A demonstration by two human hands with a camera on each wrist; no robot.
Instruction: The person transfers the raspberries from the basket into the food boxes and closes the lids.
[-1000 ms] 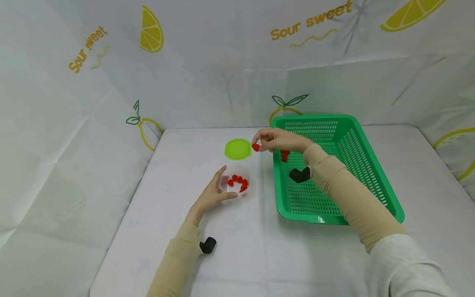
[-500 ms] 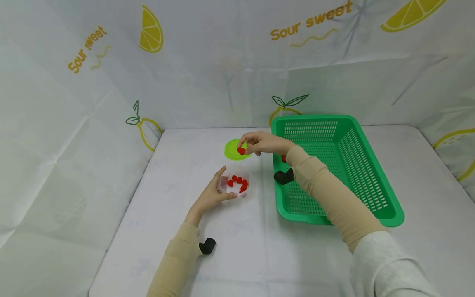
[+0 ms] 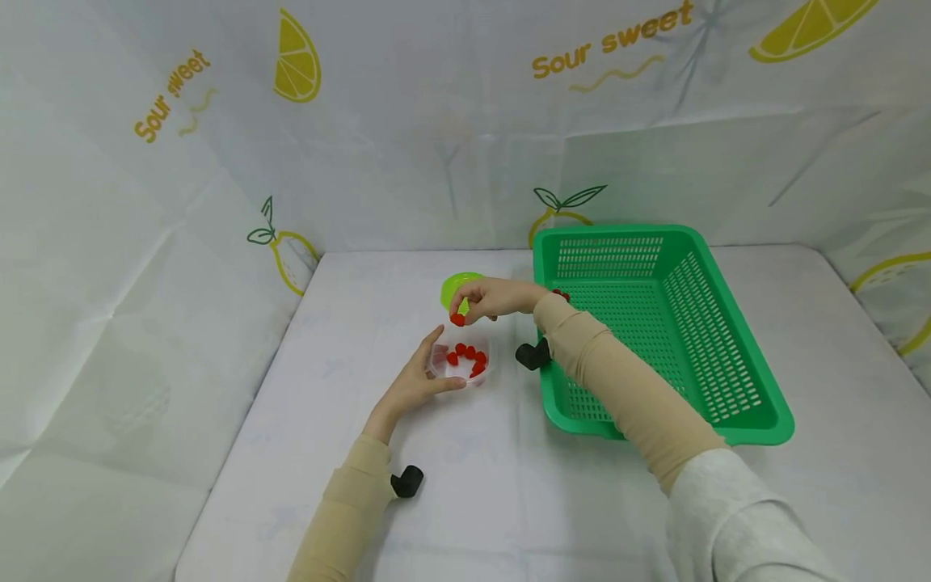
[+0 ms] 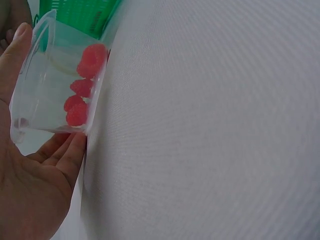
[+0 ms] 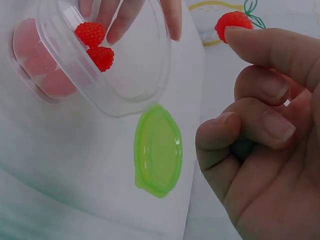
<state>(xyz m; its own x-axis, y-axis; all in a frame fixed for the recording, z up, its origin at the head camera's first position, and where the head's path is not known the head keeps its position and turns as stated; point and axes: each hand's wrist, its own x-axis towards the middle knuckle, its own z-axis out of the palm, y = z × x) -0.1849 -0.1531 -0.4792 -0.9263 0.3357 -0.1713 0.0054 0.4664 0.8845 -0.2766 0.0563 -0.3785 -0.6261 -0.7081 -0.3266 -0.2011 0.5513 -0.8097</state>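
Note:
My right hand (image 3: 502, 297) pinches a red raspberry (image 5: 233, 24) between thumb and finger, just beyond the far rim of a clear plastic tub (image 4: 37, 95). The tub stands on the table, and several raspberries (image 4: 92, 60) lie on its bottom. My left hand (image 3: 416, 384) grips it from the left, thumb on the near side and fingers round the far side. Past the tub lies a lime-green lid (image 5: 159, 152), partly covered by my right hand in the head view.
A large green plastic basket (image 3: 662, 428) stands to the right, beneath my right forearm. A few red raspberries (image 3: 562, 295) show at its left side, partly hidden by my wrist. A patterned white sheet (image 3: 407, 162) rises behind the table.
My right hand has moved left from the basket's edge with the raspberry, passing over the lid and then nearer the tub. My left hand and the tub have stayed in place.

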